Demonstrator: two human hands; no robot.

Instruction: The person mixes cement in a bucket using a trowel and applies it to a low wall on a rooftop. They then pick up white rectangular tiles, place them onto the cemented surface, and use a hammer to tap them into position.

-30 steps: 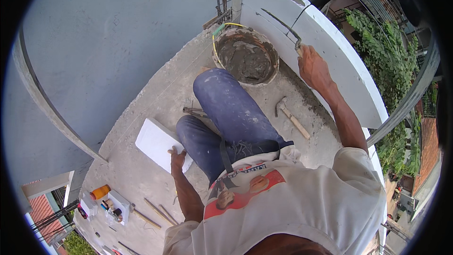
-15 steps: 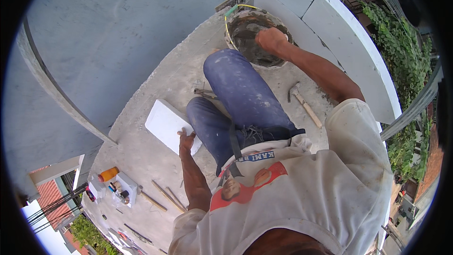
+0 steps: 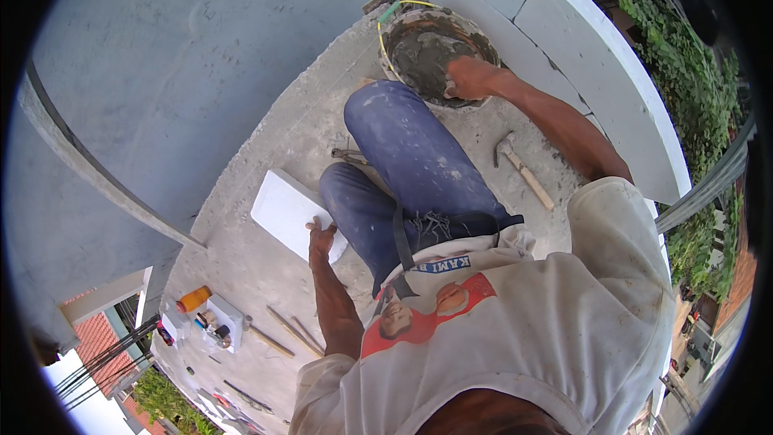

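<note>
My left hand (image 3: 322,242) grips a white lightweight concrete block (image 3: 282,203) at its near end, beside my bent knee. The block lies tilted on the rough concrete floor. At the far right, my right hand (image 3: 469,80) is closed over the near rim of a round bucket (image 3: 485,42) of wet grey mortar (image 3: 423,56). It appears to hold a trowel, whose blade is hidden in the mortar. The bucket has a yellow wire handle with a green grip (image 3: 389,11).
A claw hammer (image 3: 527,173) lies right of my legs, pincers (image 3: 351,155) to their left. A white block wall (image 3: 596,64) curves along the right. Wooden sticks (image 3: 294,330), an orange bottle (image 3: 193,299) and a white box (image 3: 230,321) of small items lie at lower left.
My right hand has drawn nearer to me, from over the mortar to the bucket's near side, and the mortar is heaped differently. My left hand stays on the block.
</note>
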